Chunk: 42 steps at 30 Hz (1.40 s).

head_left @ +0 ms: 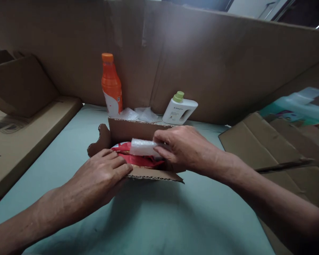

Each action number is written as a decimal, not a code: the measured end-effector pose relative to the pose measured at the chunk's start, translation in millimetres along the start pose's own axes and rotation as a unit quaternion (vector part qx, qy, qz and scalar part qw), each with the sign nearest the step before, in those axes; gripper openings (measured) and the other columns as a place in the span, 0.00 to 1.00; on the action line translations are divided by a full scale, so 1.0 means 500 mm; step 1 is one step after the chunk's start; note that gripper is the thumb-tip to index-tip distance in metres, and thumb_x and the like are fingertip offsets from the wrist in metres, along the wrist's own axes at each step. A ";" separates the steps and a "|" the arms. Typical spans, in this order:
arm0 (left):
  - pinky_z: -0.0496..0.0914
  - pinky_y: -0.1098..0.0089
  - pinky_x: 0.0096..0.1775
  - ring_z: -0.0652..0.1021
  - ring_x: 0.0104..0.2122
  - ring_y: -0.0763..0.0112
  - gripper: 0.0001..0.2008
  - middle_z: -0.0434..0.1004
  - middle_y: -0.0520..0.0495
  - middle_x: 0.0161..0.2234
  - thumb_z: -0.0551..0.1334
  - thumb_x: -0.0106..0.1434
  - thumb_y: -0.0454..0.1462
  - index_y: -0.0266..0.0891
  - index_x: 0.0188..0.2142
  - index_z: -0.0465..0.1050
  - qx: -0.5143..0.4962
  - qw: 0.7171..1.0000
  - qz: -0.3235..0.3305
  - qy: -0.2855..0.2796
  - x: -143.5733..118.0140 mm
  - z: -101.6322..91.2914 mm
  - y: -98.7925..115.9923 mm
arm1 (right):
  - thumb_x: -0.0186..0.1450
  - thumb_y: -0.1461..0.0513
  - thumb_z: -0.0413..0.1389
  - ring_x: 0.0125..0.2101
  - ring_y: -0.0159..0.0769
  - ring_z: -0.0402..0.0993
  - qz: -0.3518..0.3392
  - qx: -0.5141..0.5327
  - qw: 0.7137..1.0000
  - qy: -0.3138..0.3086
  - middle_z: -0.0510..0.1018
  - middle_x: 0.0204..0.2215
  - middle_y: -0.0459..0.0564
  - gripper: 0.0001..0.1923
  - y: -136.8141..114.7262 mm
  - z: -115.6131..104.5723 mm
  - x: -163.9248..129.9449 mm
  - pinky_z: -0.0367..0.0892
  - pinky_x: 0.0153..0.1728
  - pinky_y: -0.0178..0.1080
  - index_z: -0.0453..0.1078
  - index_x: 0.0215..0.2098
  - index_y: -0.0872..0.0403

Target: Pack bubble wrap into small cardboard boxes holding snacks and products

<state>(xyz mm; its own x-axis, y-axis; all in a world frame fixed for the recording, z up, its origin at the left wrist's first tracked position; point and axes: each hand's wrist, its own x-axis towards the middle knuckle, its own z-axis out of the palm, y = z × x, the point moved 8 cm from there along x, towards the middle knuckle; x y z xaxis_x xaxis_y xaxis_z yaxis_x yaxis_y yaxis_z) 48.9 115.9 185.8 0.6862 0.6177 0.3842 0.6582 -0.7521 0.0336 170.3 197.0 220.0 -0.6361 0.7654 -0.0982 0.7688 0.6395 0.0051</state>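
A small open cardboard box (133,128) stands on the pale green surface in front of me, its back flap raised. Inside lies a red package (140,160) with some white and tan on it. My right hand (178,147) pinches a folded piece of bubble wrap (142,146) between thumb and fingers, just over the red package. At the box's near left edge, my left hand (106,170) has its fingers curled over the cardboard, gripping it. Part of the package is hidden behind the box's near flap and both hands.
Behind the box stand an orange bottle (111,85) and a white bottle with a green cap (179,108), with loose bubble wrap (146,115) between them. Flat cardboard (23,138) lies left. Folded cartons (263,145) and a teal bottle (295,106) are right. A tall cardboard wall (215,63) closes the back.
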 end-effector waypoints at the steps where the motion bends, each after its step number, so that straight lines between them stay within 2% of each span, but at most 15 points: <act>1: 0.69 0.61 0.41 0.79 0.34 0.63 0.13 0.81 0.47 0.33 0.53 0.71 0.31 0.38 0.44 0.77 -0.002 1.000 0.002 0.001 0.000 0.001 0.000 | 0.64 0.65 0.56 0.24 0.31 0.66 -0.003 -0.006 0.999 -0.043 0.79 0.25 0.46 0.05 -0.001 0.010 -0.001 0.47 0.25 0.36 0.75 0.32 0.53; 4: 0.68 0.61 0.42 0.79 0.34 0.64 0.13 0.81 0.47 0.32 0.53 0.71 0.31 0.39 0.42 0.77 -0.009 1.000 0.004 -0.003 0.006 0.000 -0.003 | 0.62 0.67 0.58 0.23 0.32 0.66 -0.038 -0.040 0.988 -0.145 0.79 0.24 0.47 0.06 -0.011 0.044 -0.002 0.47 0.25 0.37 0.77 0.30 0.53; 6: 0.68 0.61 0.42 0.79 0.34 0.64 0.13 0.80 0.48 0.31 0.53 0.72 0.32 0.39 0.40 0.77 -0.010 1.000 0.004 0.002 0.011 -0.003 -0.007 | 0.61 0.67 0.59 0.23 0.32 0.67 -0.055 -0.064 0.983 -0.165 0.79 0.24 0.49 0.06 -0.016 0.056 0.003 0.47 0.25 0.37 0.78 0.29 0.54; 11: 0.68 0.61 0.43 0.79 0.31 0.66 0.15 0.80 0.49 0.29 0.52 0.73 0.33 0.38 0.35 0.76 -0.018 0.999 0.005 0.032 0.014 -0.008 -0.012 | 0.65 0.65 0.56 0.23 0.32 0.70 -0.050 -0.055 0.993 -0.089 0.82 0.27 0.51 0.09 -0.025 0.037 0.031 0.47 0.24 0.37 0.80 0.33 0.55; 15: 0.69 0.61 0.43 0.78 0.31 0.65 0.12 0.80 0.49 0.29 0.54 0.72 0.34 0.39 0.36 0.76 -0.021 0.999 0.001 0.037 0.015 -0.006 -0.016 | 0.65 0.66 0.56 0.27 0.36 0.75 -0.032 -0.040 0.992 -0.116 0.83 0.29 0.52 0.09 -0.038 0.071 0.052 0.52 0.25 0.36 0.80 0.37 0.53; 20: 0.70 0.60 0.44 0.78 0.31 0.64 0.11 0.80 0.49 0.29 0.55 0.71 0.33 0.38 0.36 0.76 -0.007 0.999 0.003 0.046 0.015 -0.010 -0.015 | 0.64 0.67 0.57 0.32 0.41 0.78 -0.042 -0.073 0.996 -0.039 0.84 0.36 0.56 0.12 -0.049 0.070 0.064 0.55 0.27 0.37 0.79 0.43 0.54; 24: 0.71 0.60 0.43 0.79 0.31 0.63 0.11 0.80 0.48 0.30 0.56 0.71 0.36 0.37 0.37 0.77 -0.004 0.999 0.007 0.041 0.013 -0.009 -0.015 | 0.66 0.63 0.55 0.29 0.39 0.77 -0.020 -0.027 0.994 -0.104 0.84 0.32 0.54 0.10 -0.034 0.078 0.059 0.53 0.26 0.37 0.80 0.38 0.54; 28: 0.72 0.60 0.40 0.79 0.30 0.64 0.12 0.81 0.47 0.30 0.56 0.72 0.37 0.37 0.36 0.77 0.013 0.998 0.013 0.054 0.016 -0.011 -0.016 | 0.66 0.60 0.55 0.32 0.39 0.77 0.027 0.025 0.994 -0.101 0.84 0.37 0.55 0.13 -0.025 0.086 0.078 0.55 0.26 0.36 0.80 0.42 0.54; 31: 0.73 0.57 0.44 0.79 0.30 0.63 0.10 0.81 0.46 0.30 0.58 0.71 0.36 0.36 0.38 0.76 0.035 0.998 0.005 0.060 0.019 -0.019 -0.014 | 0.65 0.64 0.55 0.36 0.42 0.78 -0.001 0.007 0.993 -0.116 0.84 0.39 0.58 0.12 -0.043 0.098 0.092 0.57 0.27 0.37 0.79 0.44 0.57; 33: 0.72 0.53 0.51 0.80 0.38 0.59 0.07 0.82 0.44 0.37 0.61 0.69 0.36 0.37 0.44 0.76 0.047 0.995 -0.018 0.087 0.008 -0.036 -0.013 | 0.65 0.64 0.57 0.37 0.42 0.78 -0.012 0.019 0.996 -0.085 0.84 0.39 0.57 0.12 -0.043 0.075 0.082 0.58 0.29 0.37 0.79 0.44 0.56; 35: 0.69 0.49 0.57 0.78 0.51 0.53 0.17 0.79 0.40 0.49 0.64 0.67 0.35 0.40 0.55 0.72 0.048 0.984 -0.070 0.156 -0.026 -0.062 -0.020 | 0.66 0.62 0.58 0.36 0.40 0.78 0.011 0.071 0.997 -0.002 0.84 0.37 0.53 0.10 -0.017 0.027 0.039 0.60 0.30 0.36 0.78 0.45 0.54; 37: 0.65 0.48 0.62 0.72 0.59 0.51 0.28 0.72 0.39 0.59 0.65 0.66 0.34 0.45 0.64 0.63 0.032 0.958 -0.157 0.237 -0.089 -0.079 -0.040 | 0.69 0.59 0.57 0.32 0.36 0.77 0.061 0.145 0.981 0.112 0.83 0.35 0.49 0.09 0.032 -0.019 -0.046 0.63 0.31 0.36 0.77 0.43 0.52; 38: 0.64 0.48 0.63 0.70 0.61 0.51 0.32 0.69 0.40 0.62 0.66 0.65 0.35 0.47 0.66 0.60 0.011 0.942 -0.208 0.265 -0.127 -0.075 -0.055 | 0.70 0.58 0.56 0.30 0.34 0.76 0.093 0.183 0.963 0.177 0.83 0.33 0.48 0.10 0.061 -0.031 -0.100 0.64 0.31 0.35 0.77 0.44 0.52; 40: 0.64 0.47 0.64 0.70 0.61 0.50 0.36 0.65 0.42 0.64 0.67 0.64 0.40 0.50 0.69 0.56 -0.070 0.908 -0.309 0.273 -0.201 -0.034 -0.094 | 0.69 0.56 0.57 0.26 0.33 0.74 0.163 0.234 0.918 0.277 0.82 0.30 0.47 0.09 0.111 -0.011 -0.209 0.66 0.29 0.36 0.77 0.40 0.51; 42: 0.64 0.45 0.63 0.69 0.63 0.47 0.42 0.61 0.43 0.67 0.69 0.61 0.47 0.53 0.70 0.53 -0.187 0.868 -0.394 0.239 -0.256 0.038 -0.134 | 0.68 0.55 0.58 0.25 0.34 0.74 0.201 0.287 0.879 0.325 0.81 0.29 0.46 0.09 0.131 0.059 -0.278 0.69 0.28 0.36 0.76 0.38 0.50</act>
<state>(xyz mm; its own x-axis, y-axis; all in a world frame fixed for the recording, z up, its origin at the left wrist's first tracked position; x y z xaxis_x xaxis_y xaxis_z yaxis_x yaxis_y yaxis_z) -77.1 91.9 117.0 -0.1960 0.8754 0.4419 0.6564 -0.2177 0.7223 311.2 130.5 204.5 -0.0660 0.9201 0.3862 0.7287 0.3088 -0.6112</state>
